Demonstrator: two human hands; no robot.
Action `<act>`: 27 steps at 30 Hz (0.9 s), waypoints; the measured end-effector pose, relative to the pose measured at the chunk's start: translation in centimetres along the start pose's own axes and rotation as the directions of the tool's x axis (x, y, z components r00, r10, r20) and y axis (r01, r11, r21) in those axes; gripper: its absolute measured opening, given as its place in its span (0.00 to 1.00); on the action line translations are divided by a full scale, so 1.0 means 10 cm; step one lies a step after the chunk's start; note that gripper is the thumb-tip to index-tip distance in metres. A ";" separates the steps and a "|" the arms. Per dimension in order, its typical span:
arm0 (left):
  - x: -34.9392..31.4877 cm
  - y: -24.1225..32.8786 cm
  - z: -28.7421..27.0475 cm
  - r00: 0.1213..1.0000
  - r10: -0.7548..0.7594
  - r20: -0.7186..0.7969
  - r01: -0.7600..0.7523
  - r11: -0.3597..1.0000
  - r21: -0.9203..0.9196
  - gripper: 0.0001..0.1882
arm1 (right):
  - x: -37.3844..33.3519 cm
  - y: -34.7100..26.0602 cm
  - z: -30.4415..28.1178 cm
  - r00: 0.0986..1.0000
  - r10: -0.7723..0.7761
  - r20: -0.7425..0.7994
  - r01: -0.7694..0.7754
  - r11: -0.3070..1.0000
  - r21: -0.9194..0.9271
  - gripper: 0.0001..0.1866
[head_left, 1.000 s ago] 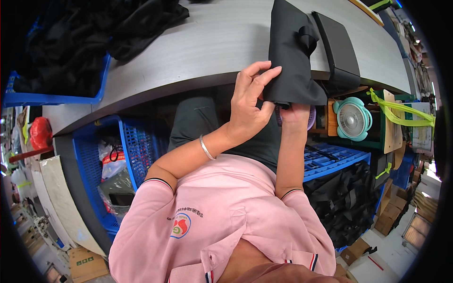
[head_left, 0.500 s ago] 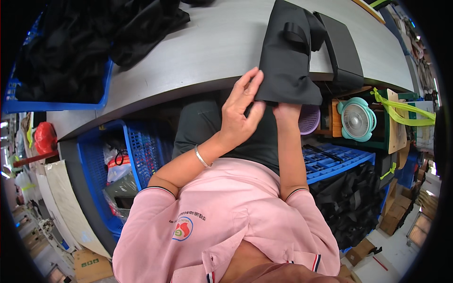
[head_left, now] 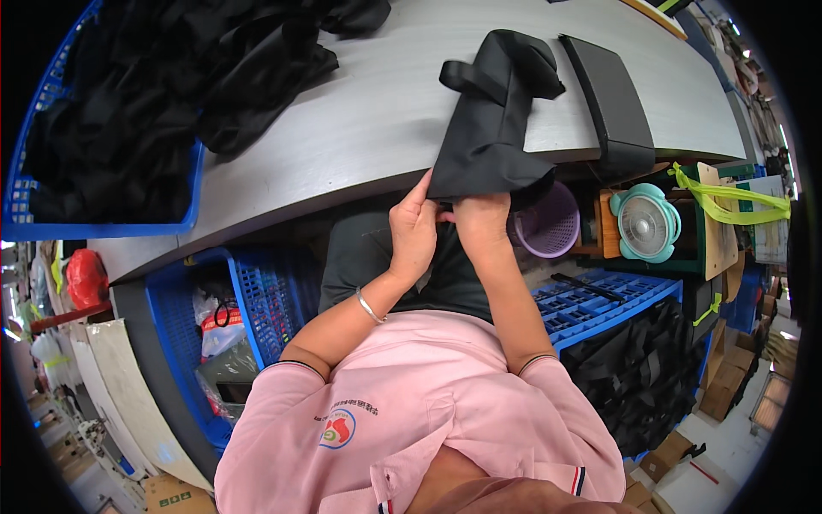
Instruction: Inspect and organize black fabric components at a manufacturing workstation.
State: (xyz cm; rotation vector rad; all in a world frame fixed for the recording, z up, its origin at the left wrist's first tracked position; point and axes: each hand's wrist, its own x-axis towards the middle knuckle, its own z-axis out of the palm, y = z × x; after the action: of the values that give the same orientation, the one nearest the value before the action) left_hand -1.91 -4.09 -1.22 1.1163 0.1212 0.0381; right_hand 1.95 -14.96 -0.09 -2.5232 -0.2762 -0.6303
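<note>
A black fabric sleeve (head_left: 486,128) with a strap loop on its left side lies partly on the grey table and hangs over its front edge. My right hand (head_left: 485,224) is at its lower end, closed on the hem, with most of its fingers hidden by the cloth. At the left corner of that hem, my left hand (head_left: 413,233) pinches the edge, its fingertips partly hidden. To the right of the sleeve lies a flat, dark grey panel (head_left: 606,94), bent down over the table's edge.
A blue crate (head_left: 193,193) heaped with black cloth stands at the far left. Below the grey table (head_left: 342,111) are a blue basket (head_left: 248,291) of plastic bags, a purple bin (head_left: 548,227), a turquoise fan (head_left: 647,223) and, at right, an upturned-looking blue crate (head_left: 591,308) near black fabric.
The sleeve has moved left and toward me, and its strap loop now sticks out on the left. My left hand has closed from spread fingers onto the hem; my right hand has shifted left.
</note>
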 end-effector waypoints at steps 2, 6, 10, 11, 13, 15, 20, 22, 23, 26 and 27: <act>-0.02 -0.05 -0.02 0.997 -0.047 0.068 0.050 0.998 -0.036 0.21 | -0.01 -0.06 0.04 0.998 -0.009 0.059 0.018 0.988 -0.155 0.11; -0.07 -0.10 -0.10 0.983 -0.139 0.119 0.140 0.990 -0.005 0.11 | -0.02 -0.17 -0.02 0.965 -0.231 -0.125 0.218 0.970 -0.112 0.07; -0.07 -0.16 -0.10 0.937 -0.315 0.149 0.325 0.945 -0.045 0.09 | -0.01 -0.25 -0.17 0.994 -0.003 0.108 0.037 0.949 -0.312 0.15; -0.07 -0.18 -0.11 0.946 -0.275 0.173 0.289 0.956 -0.059 0.09 | 0.02 -0.27 -0.17 0.981 0.061 0.184 -0.011 0.965 -0.263 0.12; -0.07 -0.21 -0.13 0.952 -0.227 0.204 0.246 0.967 -0.072 0.09 | 0.06 -0.27 -0.17 0.907 0.141 0.396 -0.045 0.969 -0.243 0.13; -0.09 -0.21 -0.19 0.855 -0.423 0.300 0.394 0.906 0.155 0.09 | 0.08 -0.25 -0.17 0.912 0.174 0.371 -0.109 0.976 -0.191 0.13; -0.10 0.11 -0.39 0.926 -0.286 0.248 0.208 0.932 0.297 0.15 | -0.03 -0.17 -0.23 0.895 0.103 0.434 -0.070 0.993 -0.091 0.16; 0.02 0.38 -0.47 1.000 0.021 -0.022 -0.014 0.964 0.264 0.14 | -0.11 -0.17 -0.27 0.904 0.072 0.420 -0.027 0.993 -0.111 0.17; 0.10 0.52 -0.49 0.984 0.177 -0.022 -0.156 0.915 0.373 0.14 | -0.15 -0.17 -0.28 0.920 0.074 0.386 -0.046 0.996 -0.081 0.13; 0.36 0.74 -0.33 0.927 0.365 0.083 -0.363 0.824 0.435 0.15 | -0.21 -0.18 -0.29 0.904 0.032 0.427 -0.037 0.999 0.004 0.13; 0.46 0.76 -0.25 0.798 0.457 0.391 -0.602 0.619 0.504 0.18 | -0.21 -0.18 -0.28 0.890 0.026 0.455 -0.038 0.999 0.016 0.12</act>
State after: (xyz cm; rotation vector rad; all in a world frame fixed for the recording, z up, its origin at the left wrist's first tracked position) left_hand 2.64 1.85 4.14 1.7766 -0.4555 0.4407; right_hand -1.50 -15.07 1.79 -2.6176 -0.4026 -0.0071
